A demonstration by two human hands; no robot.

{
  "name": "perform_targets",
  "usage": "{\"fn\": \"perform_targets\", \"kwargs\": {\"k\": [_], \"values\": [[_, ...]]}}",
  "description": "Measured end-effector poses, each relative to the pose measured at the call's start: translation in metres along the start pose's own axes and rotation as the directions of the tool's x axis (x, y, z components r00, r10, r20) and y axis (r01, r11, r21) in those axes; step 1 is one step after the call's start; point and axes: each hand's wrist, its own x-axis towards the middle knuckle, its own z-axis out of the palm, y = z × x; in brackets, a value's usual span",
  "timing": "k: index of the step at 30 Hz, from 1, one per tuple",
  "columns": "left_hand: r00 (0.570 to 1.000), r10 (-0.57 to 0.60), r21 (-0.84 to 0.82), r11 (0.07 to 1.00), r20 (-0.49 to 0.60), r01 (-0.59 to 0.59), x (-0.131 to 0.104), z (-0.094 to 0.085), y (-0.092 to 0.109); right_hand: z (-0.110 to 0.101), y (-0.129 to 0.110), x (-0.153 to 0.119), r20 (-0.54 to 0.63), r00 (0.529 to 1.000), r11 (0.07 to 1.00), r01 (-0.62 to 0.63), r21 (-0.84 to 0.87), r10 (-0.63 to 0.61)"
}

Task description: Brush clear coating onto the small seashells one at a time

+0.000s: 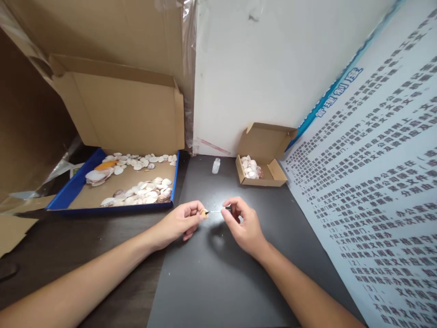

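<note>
Between its thumb and fingers, my left hand (186,220) pinches a small yellowish shell (204,213). My right hand (243,224) is closed on the dark cap of a thin brush (215,211), whose pale stem points left. The brush's dark tip is at the shell and seems to touch it. Behind the hands stands a small clear bottle (216,166) with no cap on it, upright on the dark table.
An open blue-edged box (82,196) holds many white shells and an orange one at the left. A small open cardboard box (262,181) with shells stands at the back right. A printed poster (372,182) lines the right side; a white panel (259,68) stands behind.
</note>
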Motion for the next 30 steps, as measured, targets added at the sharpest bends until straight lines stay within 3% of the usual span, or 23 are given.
{"fn": "perform_targets", "kwargs": {"k": [4,9,15,30], "values": [[1.000,0.005,0.039,0.999,-0.016,-0.004,-0.001,0.001,-0.001,-0.012,-0.007,0.019,-0.079,0.997,1.000,0.009,-0.010,-0.009],[1.000,0.028,0.072,0.997,-0.012,-0.027,-0.003,0.003,0.001,-0.032,-0.020,0.080,-0.155,0.983,0.990,0.084,-0.110,-0.101],[0.999,0.046,0.094,0.995,0.003,-0.046,-0.001,0.002,-0.002,-0.022,-0.004,0.142,-0.174,0.980,0.980,0.061,-0.188,-0.095],[0.999,0.023,0.125,0.992,0.023,-0.026,0.000,0.003,0.000,-0.001,0.020,0.164,-0.091,0.996,0.944,-0.036,-0.327,0.007]]}}
